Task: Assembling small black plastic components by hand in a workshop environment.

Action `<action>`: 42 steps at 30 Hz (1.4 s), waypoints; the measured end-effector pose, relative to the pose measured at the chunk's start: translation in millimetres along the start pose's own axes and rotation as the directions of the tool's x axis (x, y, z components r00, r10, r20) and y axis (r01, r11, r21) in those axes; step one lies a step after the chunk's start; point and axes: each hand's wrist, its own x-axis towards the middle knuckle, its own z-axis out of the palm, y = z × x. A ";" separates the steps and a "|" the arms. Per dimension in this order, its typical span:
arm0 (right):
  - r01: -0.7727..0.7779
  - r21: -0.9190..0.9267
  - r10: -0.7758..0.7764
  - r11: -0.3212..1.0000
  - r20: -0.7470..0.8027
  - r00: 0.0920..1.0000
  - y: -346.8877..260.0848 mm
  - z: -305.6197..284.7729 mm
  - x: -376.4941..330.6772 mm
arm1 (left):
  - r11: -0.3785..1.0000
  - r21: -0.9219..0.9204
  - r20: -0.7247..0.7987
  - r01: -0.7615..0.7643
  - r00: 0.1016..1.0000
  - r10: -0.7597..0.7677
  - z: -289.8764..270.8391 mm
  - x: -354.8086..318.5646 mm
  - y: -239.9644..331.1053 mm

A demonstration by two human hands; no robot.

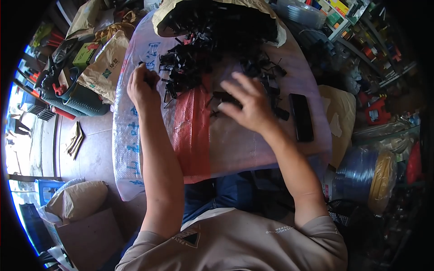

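My left hand point(143, 90) is raised over the left side of the sheet-covered table point(244, 153). Its fingers are curled closed, and a small black part point(141, 63) shows at the fingertips; its exact kind is too small to tell. Over the middle of the table, my right hand point(248, 101) has its fingers spread, slightly smeared by motion. A short dark piece point(223, 96) lies by those fingers, apparently not gripped. Loose black plastic parts with thin stems point(183, 72) are heaped between and beyond both hands. More of them spill from an open paper sack point(160, 20) at the far edge.
A black phone point(301, 117) lies at the table's right side. Brown paper bags point(106, 67) and a green box point(87, 55) stand to the left. Coils of clear and yellow tubing point(382, 180) sit low on the right, with crowded shelves point(361, 45) behind.
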 end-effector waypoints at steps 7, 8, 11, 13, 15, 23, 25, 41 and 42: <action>-0.437 -0.055 0.432 0.898 -0.082 0.898 87.6 -22.8 -37.7 | 0.769 0.566 0.071 -0.297 0.947 0.313 6.7 5.4 -20.3; -0.425 -0.038 0.424 0.904 -0.040 0.905 80.9 -16.1 -29.6 | 0.715 0.653 0.107 -0.251 0.965 0.241 7.9 2.7 -20.1; -0.307 0.081 0.313 0.948 -0.094 0.945 65.0 27.3 -10.9 | 0.796 0.564 0.308 -0.220 0.950 0.045 18.4 -4.9 -33.7; -0.197 0.245 0.239 0.949 -0.155 0.959 34.3 33.1 7.6 | 0.790 0.596 0.425 -0.141 0.890 -0.163 15.9 -13.8 -19.1; -0.152 0.375 0.229 0.914 -0.169 0.959 37.7 19.1 20.4 | 0.833 0.551 0.443 -0.046 0.862 -0.245 17.7 -18.6 -13.0; -0.549 0.004 0.549 0.836 0.004 0.836 175.2 1.2 46.1 | 0.963 0.217 0.171 0.159 0.965 -0.198 16.3 -11.4 -13.1; -0.473 0.108 0.465 0.875 0.088 0.881 163.0 22.1 50.9 | 0.972 0.129 0.115 0.199 0.970 -0.214 10.6 -7.2 -13.2; 0.319 0.184 -0.328 0.930 0.021 0.944 -16.8 69.2 172.3 | 0.929 -0.350 -0.097 0.125 0.981 -0.168 -4.1 1.4 12.2; 0.325 0.146 -0.338 0.934 0.079 0.938 -20.1 86.6 185.5 | 0.917 -0.388 -0.089 0.088 0.987 -0.132 -8.2 1.9 18.0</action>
